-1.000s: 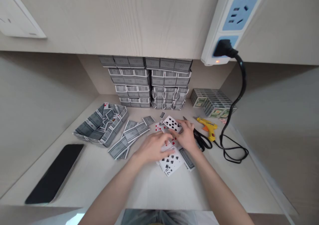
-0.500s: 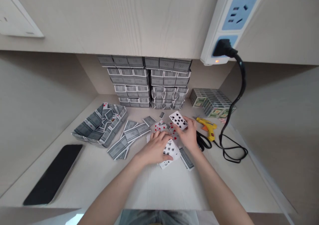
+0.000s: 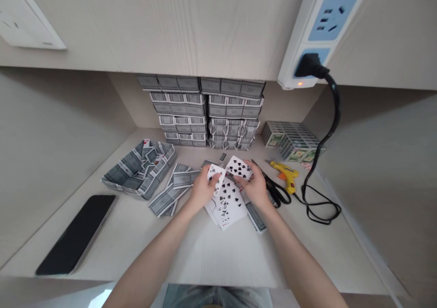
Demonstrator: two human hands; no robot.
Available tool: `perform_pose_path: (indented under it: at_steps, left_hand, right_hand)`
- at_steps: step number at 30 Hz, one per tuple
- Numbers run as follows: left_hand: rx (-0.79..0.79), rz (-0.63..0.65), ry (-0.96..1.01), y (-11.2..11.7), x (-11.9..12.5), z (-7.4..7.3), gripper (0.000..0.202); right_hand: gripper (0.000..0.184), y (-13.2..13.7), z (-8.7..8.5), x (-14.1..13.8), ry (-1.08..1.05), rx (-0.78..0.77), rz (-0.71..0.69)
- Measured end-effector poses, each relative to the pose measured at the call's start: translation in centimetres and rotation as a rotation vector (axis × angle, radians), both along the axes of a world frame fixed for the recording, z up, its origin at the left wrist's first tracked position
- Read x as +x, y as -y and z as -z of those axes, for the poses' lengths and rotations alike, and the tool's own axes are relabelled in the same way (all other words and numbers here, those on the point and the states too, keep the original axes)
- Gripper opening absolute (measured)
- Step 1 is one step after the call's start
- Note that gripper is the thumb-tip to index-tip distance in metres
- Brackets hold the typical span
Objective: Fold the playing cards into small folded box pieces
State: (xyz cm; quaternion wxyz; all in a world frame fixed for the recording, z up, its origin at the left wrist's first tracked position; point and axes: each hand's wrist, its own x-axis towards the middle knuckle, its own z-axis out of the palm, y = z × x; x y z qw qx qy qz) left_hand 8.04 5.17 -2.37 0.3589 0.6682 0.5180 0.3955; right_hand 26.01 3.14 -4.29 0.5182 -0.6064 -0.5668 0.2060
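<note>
My left hand (image 3: 201, 187) pinches a playing card (image 3: 215, 173) with black pips, face up, thumb on top. In my right hand (image 3: 256, 187) is another card (image 3: 239, 167), a nine or six of spades. The two cards are close together at their near edges. Below them, a fanned pile of face-up cards (image 3: 230, 205) lies on the table, mostly spades. To the left, grey-backed card strips (image 3: 167, 199) overlap each other. Just right of the pile, a grey-backed card strip (image 3: 255, 217) lies partly behind my right forearm.
A tray built from cards (image 3: 150, 187) stands left, holding loose cards. Stacked card boxes (image 3: 182, 123) rise at the back. Black-handled scissors (image 3: 280, 194), a yellow glue gun (image 3: 288, 174) and its cord are at right. A black phone (image 3: 77, 235) lies left, under a power strip (image 3: 300, 53) and shelf.
My left hand has lifted off the pile and moved up and left, now with a card in it. The right hand's card has shifted slightly left and down. More of the pile shows.
</note>
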Motion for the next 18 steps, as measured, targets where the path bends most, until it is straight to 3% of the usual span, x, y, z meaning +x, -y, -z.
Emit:
perform_pose_path:
  at_steps: [4,9,11,15,18]
  left_hand:
    - [-0.035,-0.07,0.399,-0.7,0.2,0.4,0.029]
    - [-0.004,-0.118,0.401,-0.8,0.2,1.0,0.026]
    - [-0.035,-0.054,0.408,-0.5,0.3,0.8,0.033]
    - [-0.132,0.157,0.456,0.0,0.5,0.0,0.063]
    - [-0.225,0.111,0.449,-0.1,0.5,-0.2,0.063]
  right_hand:
    - [0.058,0.7,-0.7,-1.6,-0.253,-0.117,-0.196]
    - [0.057,1.6,-1.8,-3.1,-0.491,-0.192,-0.478]
    - [0.055,1.7,-1.9,-3.2,-0.524,-0.185,-0.488]
    - [0.065,1.4,-1.5,-3.1,-0.586,-0.209,-0.375]
    - [0.062,1.1,-1.2,-3.0,-0.603,-0.2,-0.329]
